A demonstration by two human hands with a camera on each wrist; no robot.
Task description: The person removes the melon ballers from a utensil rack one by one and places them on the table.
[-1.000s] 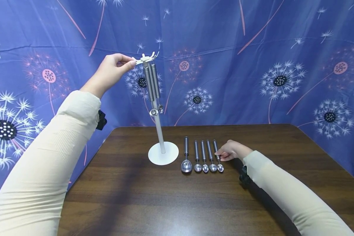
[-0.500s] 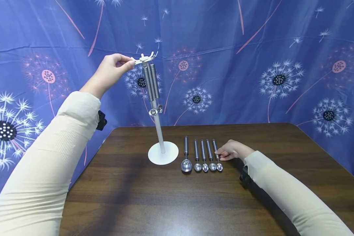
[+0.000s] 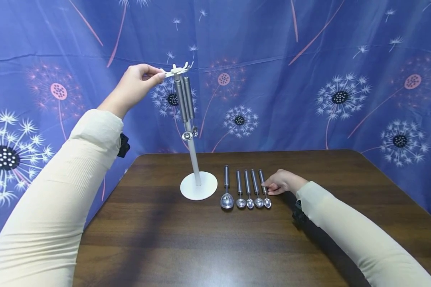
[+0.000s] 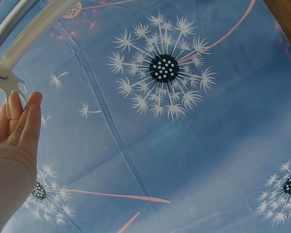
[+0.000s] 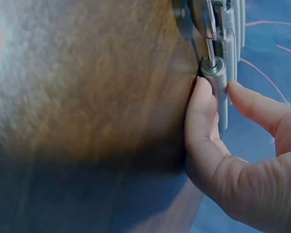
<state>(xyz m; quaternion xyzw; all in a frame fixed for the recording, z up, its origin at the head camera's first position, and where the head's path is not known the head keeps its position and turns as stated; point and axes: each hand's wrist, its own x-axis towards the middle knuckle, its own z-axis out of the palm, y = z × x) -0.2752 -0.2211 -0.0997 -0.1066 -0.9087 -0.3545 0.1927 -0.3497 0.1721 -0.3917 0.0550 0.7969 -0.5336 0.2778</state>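
A white utensil stand [image 3: 194, 161] with a round base and hooked top stands at the left of the table. My left hand [image 3: 139, 84] pinches one hook [image 4: 12, 108] between thumb and fingers. Two steel melon ballers [image 3: 180, 101] hang from its top. Right of the base, several long-handled metal utensils lie in a row, with a larger scoop [image 3: 227, 201] leftmost. My right hand [image 3: 281, 183] pinches the handle of the rightmost melon baller [image 3: 267, 203], which lies on the table. In the right wrist view, thumb and fingers stand on opposite sides of its handle [image 5: 222, 99].
The brown wooden table [image 3: 186, 247] stretches in front of the row and past both sides. A blue curtain [image 3: 273, 48] with dandelion prints hangs behind the table. More melon ballers [image 3: 248, 183] lie close beside the pinched one.
The rightmost melon baller's bowl has shifted slightly left since one second ago, closer to its neighbour. My left hand keeps its hold on the hook.
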